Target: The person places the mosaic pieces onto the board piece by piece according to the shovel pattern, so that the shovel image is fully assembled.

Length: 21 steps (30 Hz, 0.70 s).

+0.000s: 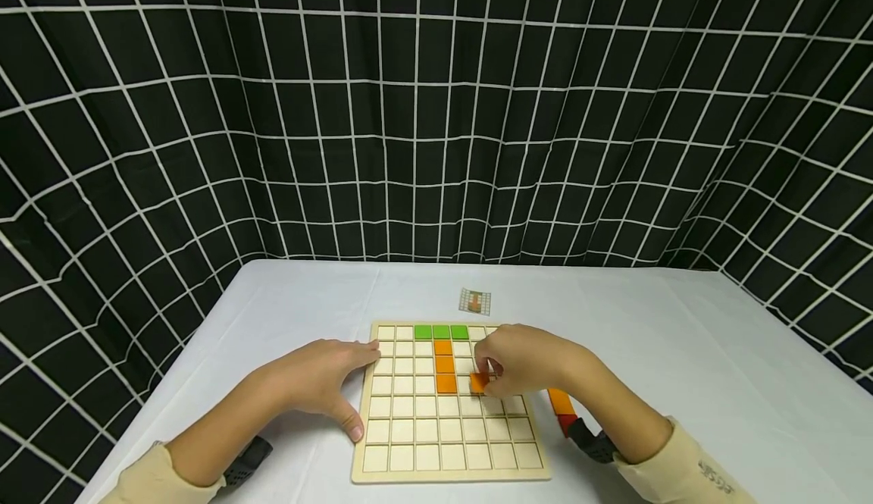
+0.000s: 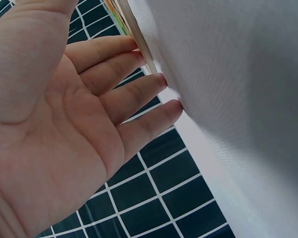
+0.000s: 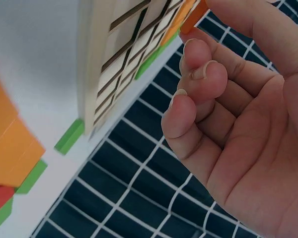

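Observation:
A light wooden grid board point(image 1: 392, 477) lies on the white table. Along its far row sit several green square tiles point(image 1: 441, 332), and below the middle one runs a column of orange square tiles point(image 1: 445, 365). My right hand point(image 1: 528, 360) pinches another orange tile point(image 1: 479, 383) between thumb and fingertips, over the board to the right of that column. In the right wrist view the pinched orange tile point(image 3: 192, 19) shows at the top, the other fingers curled. My left hand point(image 1: 317, 379) rests at the board's left edge, thumb spread apart and fingers extended.
Right of the board lie loose orange point(image 1: 561, 402) and red point(image 1: 566, 423) tiles, partly hidden by my right arm. The right wrist view adds loose green tiles point(image 3: 69, 137) there. A small patterned card point(image 1: 475, 302) lies beyond the board. Black gridded cloth point(image 1: 423, 110) hangs behind.

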Tool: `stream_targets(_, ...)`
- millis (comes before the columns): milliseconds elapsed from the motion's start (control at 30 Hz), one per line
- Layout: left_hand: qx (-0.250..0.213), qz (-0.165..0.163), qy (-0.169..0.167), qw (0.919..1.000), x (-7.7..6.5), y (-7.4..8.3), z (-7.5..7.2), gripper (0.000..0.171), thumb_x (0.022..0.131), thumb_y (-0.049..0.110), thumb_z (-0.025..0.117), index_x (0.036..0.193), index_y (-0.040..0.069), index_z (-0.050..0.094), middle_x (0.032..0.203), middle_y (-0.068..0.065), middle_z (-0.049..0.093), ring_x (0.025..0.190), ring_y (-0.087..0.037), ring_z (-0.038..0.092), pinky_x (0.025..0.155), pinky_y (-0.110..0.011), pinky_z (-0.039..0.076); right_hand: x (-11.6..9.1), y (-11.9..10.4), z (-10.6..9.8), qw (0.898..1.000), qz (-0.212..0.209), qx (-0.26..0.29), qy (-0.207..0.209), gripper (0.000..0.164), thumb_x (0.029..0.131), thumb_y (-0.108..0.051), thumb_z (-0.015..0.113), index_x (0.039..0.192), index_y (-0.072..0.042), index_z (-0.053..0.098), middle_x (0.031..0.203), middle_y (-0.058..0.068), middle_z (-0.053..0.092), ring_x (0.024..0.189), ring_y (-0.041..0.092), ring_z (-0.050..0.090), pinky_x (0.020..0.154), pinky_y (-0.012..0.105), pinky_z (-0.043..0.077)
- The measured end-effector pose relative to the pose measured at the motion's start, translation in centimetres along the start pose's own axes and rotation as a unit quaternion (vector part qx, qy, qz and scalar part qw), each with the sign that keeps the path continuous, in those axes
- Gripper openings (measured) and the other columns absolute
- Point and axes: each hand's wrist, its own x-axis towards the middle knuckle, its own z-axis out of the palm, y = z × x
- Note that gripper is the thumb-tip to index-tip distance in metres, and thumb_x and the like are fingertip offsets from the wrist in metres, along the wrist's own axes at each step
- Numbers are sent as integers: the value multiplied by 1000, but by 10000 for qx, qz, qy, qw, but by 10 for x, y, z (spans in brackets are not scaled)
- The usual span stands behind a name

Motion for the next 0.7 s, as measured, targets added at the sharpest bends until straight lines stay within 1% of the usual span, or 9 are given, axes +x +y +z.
stream_targets(100,0,-4,-19,10000,0,0,0,113,55,62,87,141,-2,53,148,-15,51,133,-33,50,109,-50,39,3,-4,2,10000,-55,-46,-44,14,80,-11,78,81,-15,65,68,-12,53,63,6,47,60,24,45)
stream_targets(200,25,-3,-12,10000,0,0,0,113,55,62,87,141,-2,53,147,-15,51,133,-33,50,109,-50,40,7,-7,4,9998,-119,-127,-55,14,81,-14,80,82,-14,65,68,-13,53,63,5,48,60,23,45)
stream_targets(367,33,-15,1,10000,0,-1,0,113,54,63,87,142,-1,53,148,-15,50,133,-33,50,109,-50,39,12,-14,4,9997,-177,-85,-129,16,82,-19,82,84,-13,67,67,-13,54,62,5,48,60,23,45)
stream_targets(467,22,-3,-8,10000,0,-1,0,114,55,63,86,142,-1,53,148,-15,50,133,-33,49,109,-51,39,15,-19,5,9996,-176,-45,-195,15,81,-19,81,84,-14,67,68,-13,54,61,4,48,58,22,45)
stream_targets(600,35,-13,-8,10000,0,-2,1,113,54,63,86,142,-1,53,148,-15,50,133,-34,50,109,-51,39,21,-24,6,9995,-181,-21,-271,12,80,-14,78,82,-14,66,68,-13,54,59,4,47,54,21,43)
stream_targets(700,51,-11,5,10000,0,-2,1,113,54,63,87,142,0,54,148,-15,51,132,-34,50,109,-52,40,23,-30,6,9993,-214,-56,-285,12,80,-14,78,82,-14,67,68,-13,54,58,5,48,53,21,43)
